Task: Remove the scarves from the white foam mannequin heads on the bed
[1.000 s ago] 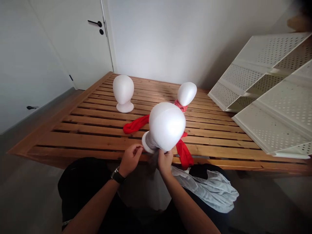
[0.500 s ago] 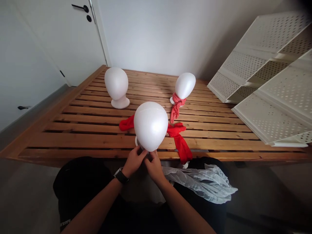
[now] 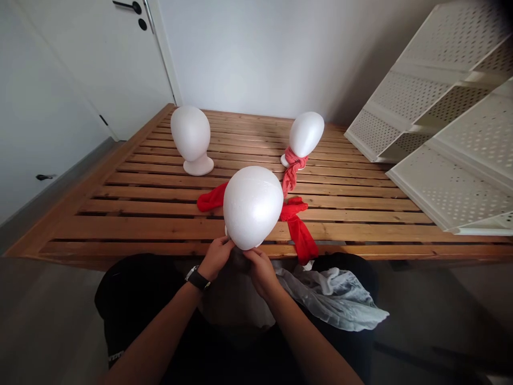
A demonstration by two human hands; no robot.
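Observation:
A white foam mannequin head (image 3: 253, 206) stands at the near edge of the slatted wooden table, its neck mostly hidden. Just under its chin, my left hand (image 3: 216, 259) is closed on the edge of a sheer grey scarf at the neck. Opposite it, my right hand (image 3: 262, 270) pinches the same thin cloth, thumb close to the chin. Some of the sheer scarf (image 3: 336, 302) drapes over my right thigh. Red cloth (image 3: 302, 238) lies behind and beside the near head, showing on both sides of it and reaching the table's front edge.
At the back left stands a bare foam head (image 3: 191, 136). Another foam head (image 3: 306, 133) at the back right wears a knotted coral-red scarf (image 3: 294, 164). White perforated racks (image 3: 460, 155) rest on the right of the slatted table (image 3: 140, 227). A door (image 3: 96, 59) is at the left.
My hands have moved slightly apart, with grey cloth now showing between them. The scarf on my thigh has shifted and bunched. The camera view has tilted slightly.

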